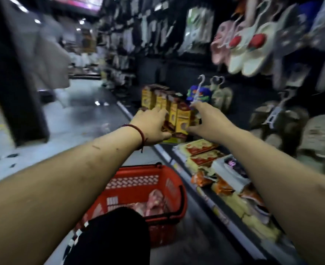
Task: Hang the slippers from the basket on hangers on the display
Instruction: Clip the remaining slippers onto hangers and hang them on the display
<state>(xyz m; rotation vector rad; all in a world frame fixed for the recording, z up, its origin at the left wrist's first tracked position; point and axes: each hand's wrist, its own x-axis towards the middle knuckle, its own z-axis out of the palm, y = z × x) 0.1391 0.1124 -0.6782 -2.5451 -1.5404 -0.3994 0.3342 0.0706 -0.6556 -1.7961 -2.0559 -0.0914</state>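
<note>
Pink fabric slippers (154, 202) are seen low in the red plastic basket (174, 185): likely light, floppy, best pinched at the strap. Yellow-and-red cartons (182, 116) are clasped by the left grip (151, 125); the right grip (207, 123) is spread open.

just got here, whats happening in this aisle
A person reaches both hands to a row of yellow boxes on the low shelf. The left hand grips the boxes from one side; the right hand is spread at the other, fingers near a white hanger. The red basket sits on the floor with pink slippers in it, not yet hung.
</note>
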